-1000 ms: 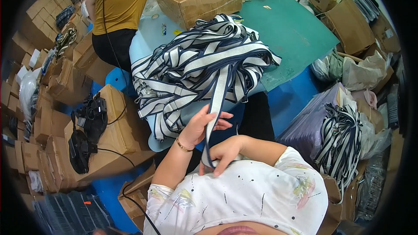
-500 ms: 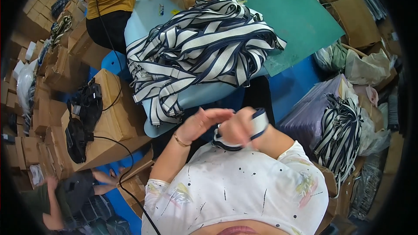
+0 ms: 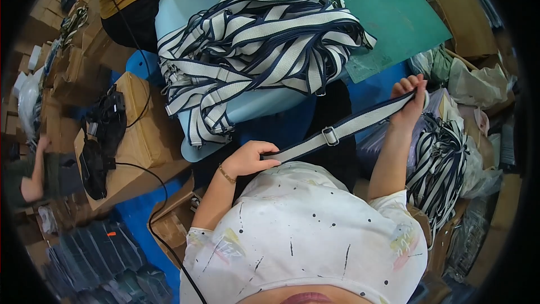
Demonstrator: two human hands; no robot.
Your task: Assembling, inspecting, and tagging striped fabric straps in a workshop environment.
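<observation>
- At the left, a brown cardboard box (image 3: 143, 124) carries black gear (image 3: 105, 155) with a cable on its top; I cannot see what is inside the box.
- Near it, lower, an open carton (image 3: 173, 226) has its flaps apart; its contents I cannot make out.
- My left hand (image 3: 247, 159) is nearly closed: the thumb and the bent fingers pinch one end of the strap, and the palm is turned away from view.
- Beyond this hand, a big tangled pile of straps (image 3: 281, 36), white with dark blue edges, lies on the light blue table (image 3: 267, 118).
- The strap (image 3: 365, 120), of the same colours, is stretched between my two hands, rising to the right, with a metal buckle (image 3: 331, 136) about its middle.
- My right hand (image 3: 409, 101), higher, has its fingers curled around the other part of the strap; a small pale loop shows beside it.
- Right of my forearm, a bundle of similar straps (image 3: 441, 166) hangs down.
- Farther right there is a pale sack (image 3: 481, 85), contents hidden.
</observation>
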